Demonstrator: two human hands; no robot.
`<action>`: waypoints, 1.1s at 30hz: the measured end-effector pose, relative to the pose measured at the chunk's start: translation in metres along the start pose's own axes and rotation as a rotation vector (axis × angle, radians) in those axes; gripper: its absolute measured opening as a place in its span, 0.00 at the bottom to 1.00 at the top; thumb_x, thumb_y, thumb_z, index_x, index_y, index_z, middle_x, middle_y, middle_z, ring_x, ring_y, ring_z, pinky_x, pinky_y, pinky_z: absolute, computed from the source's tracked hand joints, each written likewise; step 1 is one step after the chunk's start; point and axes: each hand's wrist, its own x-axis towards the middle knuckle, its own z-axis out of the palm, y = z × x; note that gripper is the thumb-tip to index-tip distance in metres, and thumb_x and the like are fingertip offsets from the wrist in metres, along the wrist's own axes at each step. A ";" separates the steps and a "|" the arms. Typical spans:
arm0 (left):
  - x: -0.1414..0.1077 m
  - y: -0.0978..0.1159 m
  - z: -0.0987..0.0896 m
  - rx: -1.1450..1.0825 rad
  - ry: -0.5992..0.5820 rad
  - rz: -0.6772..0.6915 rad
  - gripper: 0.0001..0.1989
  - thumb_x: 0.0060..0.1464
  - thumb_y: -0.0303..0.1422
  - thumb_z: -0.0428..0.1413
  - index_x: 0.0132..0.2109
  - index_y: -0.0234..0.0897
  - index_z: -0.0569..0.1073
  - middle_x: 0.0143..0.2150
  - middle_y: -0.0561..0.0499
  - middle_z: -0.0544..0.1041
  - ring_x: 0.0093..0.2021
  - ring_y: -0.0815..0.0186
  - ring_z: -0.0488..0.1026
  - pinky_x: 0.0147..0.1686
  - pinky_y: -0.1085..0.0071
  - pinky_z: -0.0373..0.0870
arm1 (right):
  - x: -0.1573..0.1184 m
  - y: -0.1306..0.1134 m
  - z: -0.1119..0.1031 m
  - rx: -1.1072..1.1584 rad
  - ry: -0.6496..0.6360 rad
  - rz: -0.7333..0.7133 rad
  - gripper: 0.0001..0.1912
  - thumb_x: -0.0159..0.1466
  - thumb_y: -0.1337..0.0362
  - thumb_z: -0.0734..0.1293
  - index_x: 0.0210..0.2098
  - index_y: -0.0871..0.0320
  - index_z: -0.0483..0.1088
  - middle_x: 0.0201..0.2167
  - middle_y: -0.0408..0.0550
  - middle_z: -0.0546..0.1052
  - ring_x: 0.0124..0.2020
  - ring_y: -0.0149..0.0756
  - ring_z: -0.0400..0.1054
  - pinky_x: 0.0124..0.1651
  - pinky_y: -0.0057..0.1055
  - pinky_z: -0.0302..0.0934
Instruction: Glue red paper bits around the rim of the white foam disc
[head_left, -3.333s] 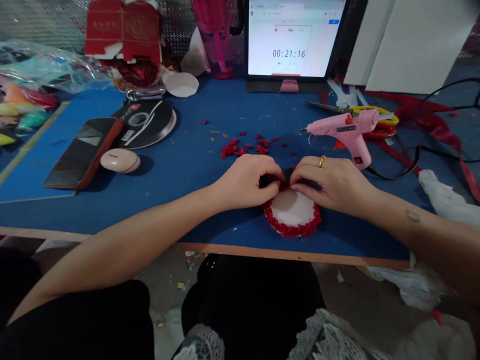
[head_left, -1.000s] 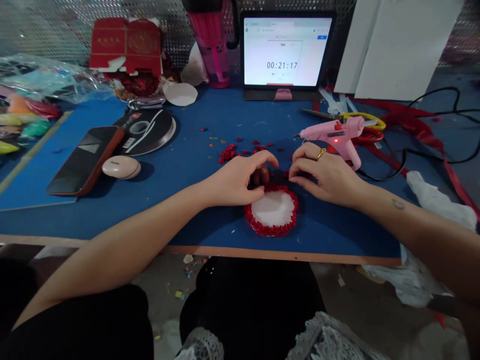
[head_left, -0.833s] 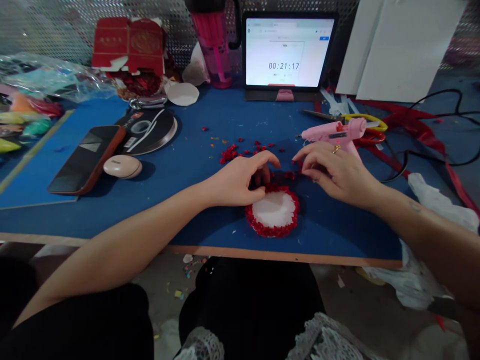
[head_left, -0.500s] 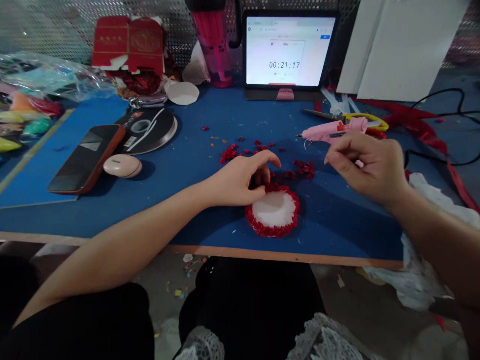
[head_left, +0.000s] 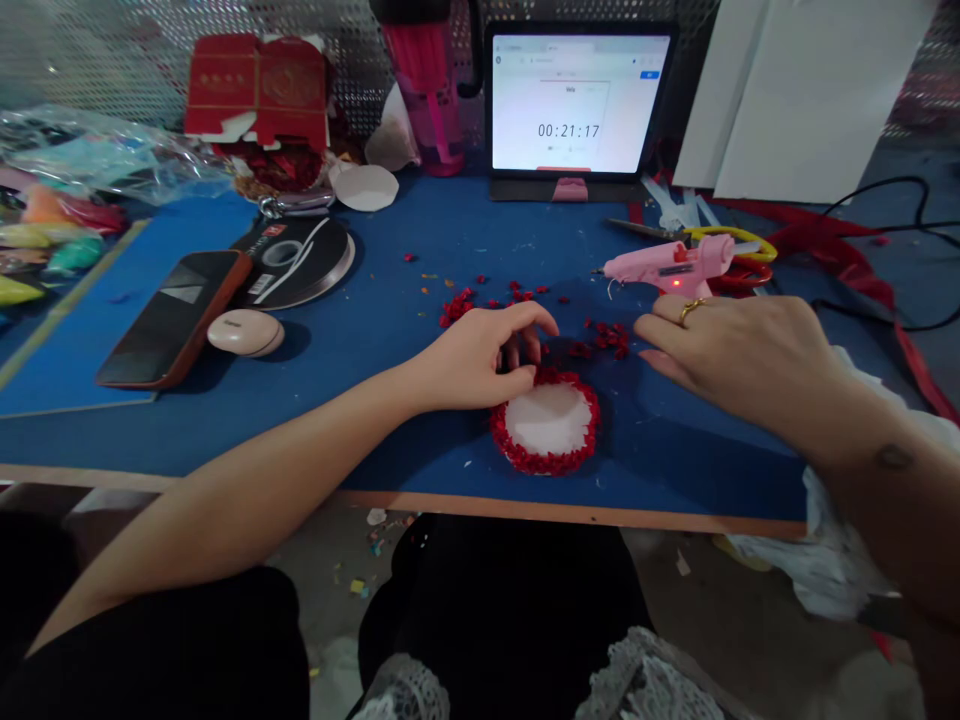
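A white disc (head_left: 549, 420) with a rim of small red pieces lies near the table's front edge. My left hand (head_left: 499, 358) rests at its upper left rim, thumb on the red border and fingers curled over it. My right hand (head_left: 712, 340) is right of the disc, palm down, in front of the pink glue gun (head_left: 671, 262); its fingers are bent together, and whatever they may hold is hidden. Loose red pieces (head_left: 613, 340) lie between the hands, and more red pieces (head_left: 456, 306) are beyond my left hand.
A phone (head_left: 176, 318), a beige case (head_left: 246, 332) and a ribbon spool (head_left: 300, 260) lie at the left. A tablet (head_left: 577, 105) and a pink bottle (head_left: 431, 95) stand behind. Scissors (head_left: 731, 243), red ribbon (head_left: 840, 250) and black cable (head_left: 885, 322) lie at the right.
My right hand has turned from palm sideways to palm down and moved slightly lower, uncovering the glue gun's handle and its lit red light. My left hand is nearly unmoved.
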 end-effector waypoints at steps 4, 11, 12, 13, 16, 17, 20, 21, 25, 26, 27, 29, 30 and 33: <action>0.001 -0.001 -0.001 0.015 0.211 -0.037 0.10 0.54 0.32 0.54 0.42 0.33 0.73 0.33 0.51 0.77 0.28 0.72 0.72 0.27 0.77 0.68 | 0.004 -0.007 0.002 0.162 0.090 0.001 0.11 0.67 0.60 0.62 0.39 0.56 0.76 0.39 0.47 0.79 0.25 0.32 0.64 0.19 0.28 0.39; 0.005 -0.012 -0.008 -0.023 0.532 -0.085 0.06 0.59 0.34 0.52 0.39 0.37 0.72 0.32 0.51 0.76 0.28 0.71 0.71 0.28 0.74 0.71 | 0.011 -0.010 0.022 0.425 0.161 0.056 0.09 0.64 0.59 0.67 0.33 0.56 0.77 0.33 0.44 0.80 0.30 0.32 0.70 0.24 0.29 0.47; 0.005 -0.013 -0.009 -0.038 0.541 -0.096 0.06 0.60 0.34 0.52 0.39 0.38 0.71 0.32 0.51 0.76 0.28 0.72 0.71 0.28 0.74 0.72 | 0.011 -0.011 0.024 0.442 0.169 0.049 0.09 0.64 0.58 0.67 0.34 0.55 0.78 0.34 0.44 0.80 0.30 0.32 0.71 0.25 0.29 0.47; 0.005 -0.014 -0.009 -0.052 0.545 -0.104 0.06 0.60 0.34 0.52 0.39 0.38 0.71 0.32 0.51 0.76 0.27 0.72 0.71 0.28 0.74 0.72 | 0.012 -0.012 0.027 0.447 0.172 0.036 0.09 0.64 0.57 0.67 0.36 0.54 0.78 0.35 0.43 0.80 0.30 0.32 0.71 0.25 0.28 0.47; 0.005 -0.015 -0.008 -0.112 0.568 -0.113 0.05 0.60 0.33 0.53 0.38 0.39 0.72 0.32 0.52 0.76 0.27 0.72 0.71 0.27 0.74 0.72 | 0.014 -0.015 0.033 0.428 0.150 0.003 0.10 0.65 0.57 0.66 0.37 0.53 0.78 0.36 0.43 0.80 0.29 0.31 0.70 0.26 0.28 0.47; 0.005 -0.015 -0.008 -0.136 0.585 -0.108 0.04 0.60 0.33 0.53 0.38 0.39 0.72 0.32 0.52 0.76 0.26 0.72 0.71 0.26 0.74 0.71 | 0.015 -0.016 0.034 0.420 0.145 -0.009 0.10 0.65 0.58 0.66 0.37 0.54 0.78 0.36 0.43 0.80 0.29 0.30 0.70 0.26 0.28 0.47; 0.006 -0.017 -0.007 -0.186 0.658 -0.064 0.04 0.59 0.32 0.55 0.36 0.40 0.74 0.30 0.53 0.76 0.25 0.73 0.70 0.24 0.75 0.69 | 0.016 -0.017 0.035 0.398 0.184 -0.030 0.10 0.66 0.61 0.65 0.35 0.55 0.78 0.35 0.42 0.80 0.28 0.30 0.70 0.26 0.29 0.48; 0.006 -0.018 -0.007 -0.197 0.679 -0.047 0.04 0.58 0.32 0.55 0.36 0.41 0.74 0.30 0.53 0.76 0.24 0.73 0.70 0.23 0.75 0.69 | 0.017 -0.017 0.035 0.398 0.197 -0.033 0.10 0.66 0.62 0.64 0.34 0.56 0.78 0.35 0.43 0.80 0.28 0.30 0.70 0.26 0.29 0.49; 0.006 -0.018 -0.007 -0.243 0.714 -0.013 0.04 0.58 0.30 0.56 0.35 0.41 0.75 0.29 0.54 0.76 0.24 0.72 0.70 0.22 0.74 0.68 | 0.016 -0.014 0.034 0.433 0.218 -0.005 0.10 0.67 0.64 0.64 0.33 0.56 0.77 0.34 0.43 0.80 0.30 0.29 0.71 0.27 0.28 0.51; 0.006 -0.017 -0.008 -0.241 0.717 -0.013 0.04 0.57 0.30 0.56 0.36 0.42 0.75 0.30 0.54 0.76 0.24 0.71 0.70 0.22 0.73 0.68 | 0.016 -0.013 0.035 0.446 0.213 0.006 0.09 0.66 0.63 0.64 0.34 0.56 0.77 0.34 0.42 0.80 0.31 0.29 0.71 0.27 0.28 0.51; 0.006 -0.016 -0.008 -0.227 0.722 -0.015 0.04 0.57 0.29 0.56 0.36 0.42 0.75 0.30 0.53 0.76 0.25 0.71 0.70 0.22 0.72 0.67 | 0.015 -0.013 0.035 0.459 0.202 0.011 0.09 0.66 0.62 0.65 0.35 0.56 0.77 0.34 0.42 0.80 0.31 0.29 0.71 0.27 0.28 0.50; 0.006 -0.015 -0.008 -0.160 0.746 -0.003 0.04 0.56 0.29 0.56 0.36 0.43 0.74 0.32 0.53 0.76 0.28 0.69 0.71 0.24 0.71 0.67 | 0.015 -0.012 0.036 0.477 0.173 0.002 0.09 0.66 0.61 0.65 0.37 0.55 0.77 0.35 0.43 0.80 0.32 0.30 0.71 0.28 0.28 0.50; 0.006 -0.016 -0.008 -0.112 0.765 0.010 0.03 0.56 0.29 0.56 0.36 0.43 0.74 0.32 0.53 0.75 0.30 0.68 0.72 0.25 0.70 0.68 | 0.015 -0.013 0.037 0.477 0.162 -0.005 0.09 0.66 0.60 0.65 0.37 0.55 0.77 0.36 0.43 0.80 0.32 0.30 0.71 0.28 0.29 0.50; 0.007 -0.020 -0.009 0.014 0.807 0.043 0.03 0.58 0.32 0.57 0.35 0.43 0.71 0.31 0.54 0.73 0.32 0.68 0.71 0.27 0.69 0.68 | 0.016 -0.014 0.039 0.455 0.151 -0.020 0.10 0.67 0.62 0.64 0.36 0.55 0.77 0.36 0.43 0.80 0.30 0.30 0.70 0.30 0.30 0.49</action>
